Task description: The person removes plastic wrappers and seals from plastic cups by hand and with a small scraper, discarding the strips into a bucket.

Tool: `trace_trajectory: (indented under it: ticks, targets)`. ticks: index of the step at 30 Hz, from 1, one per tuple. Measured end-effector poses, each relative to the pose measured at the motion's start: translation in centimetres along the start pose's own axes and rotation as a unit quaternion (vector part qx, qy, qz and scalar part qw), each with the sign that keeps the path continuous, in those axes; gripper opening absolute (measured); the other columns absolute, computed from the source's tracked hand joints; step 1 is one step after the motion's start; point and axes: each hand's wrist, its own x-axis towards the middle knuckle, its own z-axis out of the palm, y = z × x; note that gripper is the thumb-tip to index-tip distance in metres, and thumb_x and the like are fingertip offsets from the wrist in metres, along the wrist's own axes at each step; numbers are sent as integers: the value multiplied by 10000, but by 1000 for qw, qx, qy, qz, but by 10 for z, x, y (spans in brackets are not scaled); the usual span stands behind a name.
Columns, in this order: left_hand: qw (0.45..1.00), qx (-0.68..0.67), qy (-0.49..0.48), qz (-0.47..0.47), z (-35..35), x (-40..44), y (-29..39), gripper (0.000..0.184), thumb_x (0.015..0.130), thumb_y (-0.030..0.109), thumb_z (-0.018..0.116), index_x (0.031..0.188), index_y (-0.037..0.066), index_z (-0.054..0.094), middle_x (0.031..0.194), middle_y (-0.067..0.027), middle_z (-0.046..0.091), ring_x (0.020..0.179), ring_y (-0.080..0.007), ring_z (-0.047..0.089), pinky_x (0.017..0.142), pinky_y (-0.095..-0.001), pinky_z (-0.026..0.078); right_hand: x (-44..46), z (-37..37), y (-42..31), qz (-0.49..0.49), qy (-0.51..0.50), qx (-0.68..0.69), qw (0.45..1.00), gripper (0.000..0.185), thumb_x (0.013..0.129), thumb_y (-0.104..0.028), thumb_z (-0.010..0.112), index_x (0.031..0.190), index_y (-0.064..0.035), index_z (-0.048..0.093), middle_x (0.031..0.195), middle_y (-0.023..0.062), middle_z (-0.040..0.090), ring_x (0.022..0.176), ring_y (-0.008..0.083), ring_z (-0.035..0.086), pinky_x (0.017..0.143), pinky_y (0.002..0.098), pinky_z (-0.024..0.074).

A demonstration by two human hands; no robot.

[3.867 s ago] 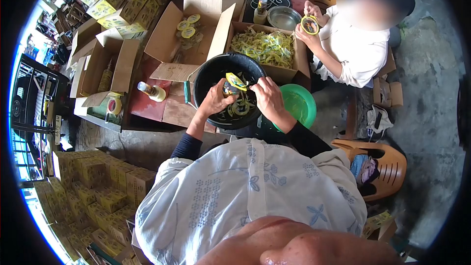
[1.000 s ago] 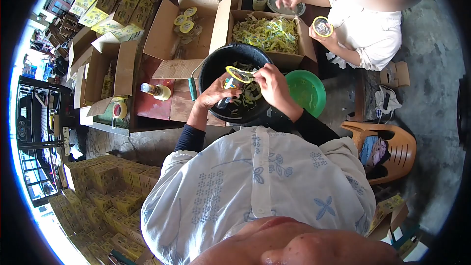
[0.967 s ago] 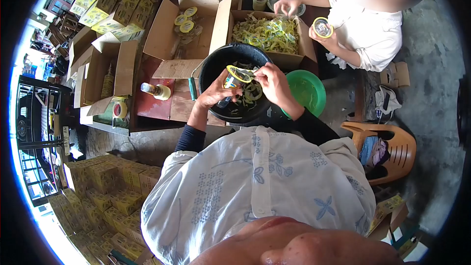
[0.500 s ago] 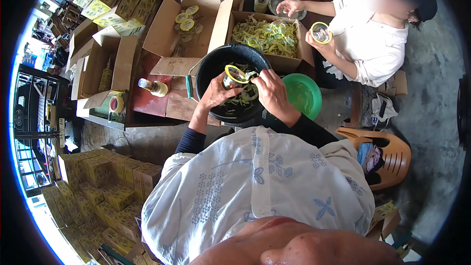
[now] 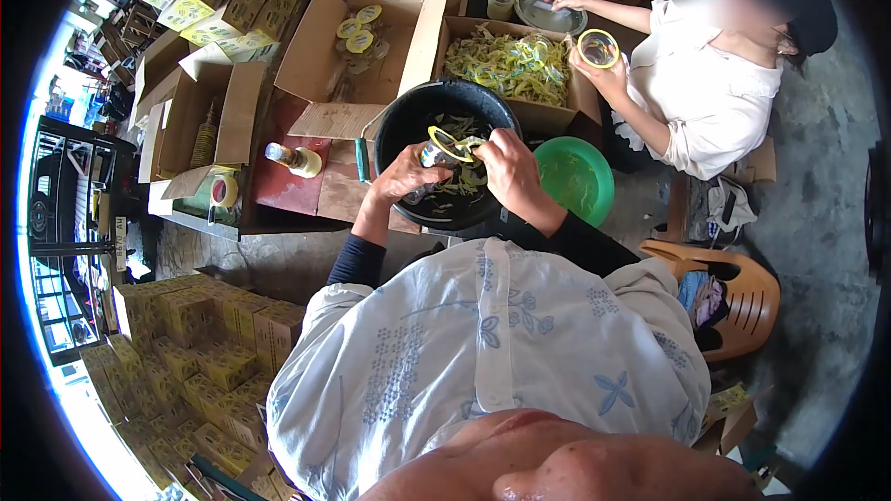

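Observation:
My left hand (image 5: 406, 174) is closed around a clear plastic cup (image 5: 436, 154) with a yellow rim, tilted over a black bucket (image 5: 501, 111). At the cup's rim, the fingers of my right hand (image 5: 512, 174) pinch a crumpled yellow-green strip (image 5: 473, 145). Whether that strip is still joined to the rim I cannot tell. More loose strips (image 5: 461, 187) lie inside the bucket beneath both hands.
Behind the bucket stands a carton (image 5: 585, 97) heaped with yellow-green strips; left of it, an open carton (image 5: 311, 60) holds lidded cups. A green basin (image 5: 599, 187) sits right of the bucket, a bottle (image 5: 295, 160) left. Across the table, a person (image 5: 710, 83) holds another cup (image 5: 599, 48).
The cup in my left hand has tipped further, and my right hand stays at its rim. The other person's hands have shifted, with their cup now tilted differently.

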Motion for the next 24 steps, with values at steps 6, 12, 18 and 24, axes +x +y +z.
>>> trace_trajectory:
  ticks: [6, 12, 18, 24]
  targets:
    - [989, 99, 54, 93, 1, 4, -6, 416, 811, 215, 788, 1111, 20, 575, 850, -21, 589, 726, -100, 561, 645, -288, 483, 4, 4, 18, 218, -49, 229, 947, 81, 799, 8, 683, 849, -40, 642, 831, 92, 561, 844, 305, 603, 716, 406, 505]
    - [961, 216, 85, 153, -7, -2, 1, 472, 788, 203, 772, 1163, 9, 560, 903, -138, 666, 758, -196, 645, 706, -327, 514, -3, -9, 3, 40, -22, 16, 999, 65, 798, -23, 688, 839, -53, 647, 853, 64, 545, 876, 261, 577, 749, 386, 499]
    - [976, 166, -7, 143, 16, -2, 5, 492, 753, 156, 817, 1162, 2, 592, 952, -27, 654, 839, -108, 574, 781, -286, 493, -11, 1, -12, -78, 10, -101, 992, 195, 717, -9, 619, 909, -48, 619, 874, 88, 527, 852, 261, 556, 749, 380, 499]
    - [991, 102, 16, 83, 9, -1, 8, 482, 747, 172, 816, 1142, 6, 595, 932, -21, 642, 856, -106, 562, 793, -288, 483, -13, -3, -6, -46, 0, -89, 995, 173, 733, -5, 642, 902, -40, 624, 864, 85, 522, 839, 256, 562, 724, 374, 501]
